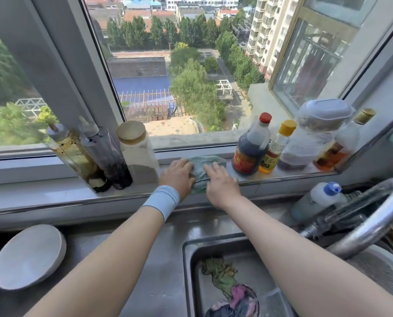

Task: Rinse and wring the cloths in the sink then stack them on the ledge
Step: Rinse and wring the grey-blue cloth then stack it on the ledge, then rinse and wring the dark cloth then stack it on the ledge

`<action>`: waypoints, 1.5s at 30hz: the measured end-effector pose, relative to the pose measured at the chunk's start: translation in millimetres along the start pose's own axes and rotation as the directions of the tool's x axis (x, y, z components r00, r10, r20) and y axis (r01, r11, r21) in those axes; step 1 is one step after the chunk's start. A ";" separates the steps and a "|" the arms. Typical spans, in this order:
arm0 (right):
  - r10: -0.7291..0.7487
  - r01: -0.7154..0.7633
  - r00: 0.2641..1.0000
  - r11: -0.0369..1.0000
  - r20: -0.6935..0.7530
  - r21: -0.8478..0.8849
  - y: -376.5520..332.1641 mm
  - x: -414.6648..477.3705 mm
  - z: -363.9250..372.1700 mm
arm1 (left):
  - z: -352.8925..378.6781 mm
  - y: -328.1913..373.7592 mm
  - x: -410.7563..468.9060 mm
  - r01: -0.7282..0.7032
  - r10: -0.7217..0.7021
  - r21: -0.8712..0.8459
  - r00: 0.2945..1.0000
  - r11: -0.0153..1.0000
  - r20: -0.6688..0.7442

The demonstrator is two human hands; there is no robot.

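Observation:
A folded green cloth (202, 167) lies on the window ledge (282, 175) between the jars and the sauce bottles. My left hand (179, 176), with a pale blue wristband, rests flat on the cloth's left side. My right hand (220, 183) presses its right side with straight fingers. Below, in the steel sink (188, 266), lie a crumpled yellow-green cloth (220, 274) and a pink and dark cloth (239, 298), partly cut off by the frame's bottom edge.
Left of the cloth stand an oil bottle (73, 154), a dark squeeze bottle (108, 156) and a lidded jar (137, 152). To its right are several sauce bottles (251, 148). The curved tap (371, 216) and a soap bottle (321, 200) stand at the right. A white plate (28, 257) leans at the left.

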State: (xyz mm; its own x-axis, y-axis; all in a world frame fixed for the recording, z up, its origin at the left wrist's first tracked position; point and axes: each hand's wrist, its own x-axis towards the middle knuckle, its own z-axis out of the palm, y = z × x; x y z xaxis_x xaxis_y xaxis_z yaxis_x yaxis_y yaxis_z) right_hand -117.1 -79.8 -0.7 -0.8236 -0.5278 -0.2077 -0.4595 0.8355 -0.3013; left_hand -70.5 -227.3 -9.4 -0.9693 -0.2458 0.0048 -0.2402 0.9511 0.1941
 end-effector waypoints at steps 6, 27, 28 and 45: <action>-0.058 0.080 0.979 0.991 -0.194 0.110 -3.7 -40.8 -2.1 | -12.9 21.7 -39.4 0.019 -0.022 -0.045 0.997 0.999 -0.075; 0.017 -0.119 0.808 0.984 0.588 0.135 150.5 -246.3 179.2 | 179.0 124.4 -237.1 0.222 -0.058 -0.168 0.748 0.961 0.661; 0.020 -0.124 0.789 0.984 0.614 0.128 159.1 -244.7 191.3 | 194.5 127.2 -236.5 0.244 -0.067 -0.165 0.727 0.956 0.684; -0.074 -0.223 0.751 0.907 0.656 0.357 183.1 -232.4 268.6 | 252.2 119.2 -240.9 0.337 -0.094 -0.182 0.661 0.924 0.744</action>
State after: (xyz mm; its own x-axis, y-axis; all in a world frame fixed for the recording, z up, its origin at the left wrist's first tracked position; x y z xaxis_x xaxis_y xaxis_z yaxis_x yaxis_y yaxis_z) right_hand 79.5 154.9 -257.5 -0.3660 -0.5584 -0.7445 -0.1144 0.8209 -0.5595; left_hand 121.2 -7.6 -234.9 -0.6574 -0.1128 -0.7451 -0.5386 0.7618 0.3599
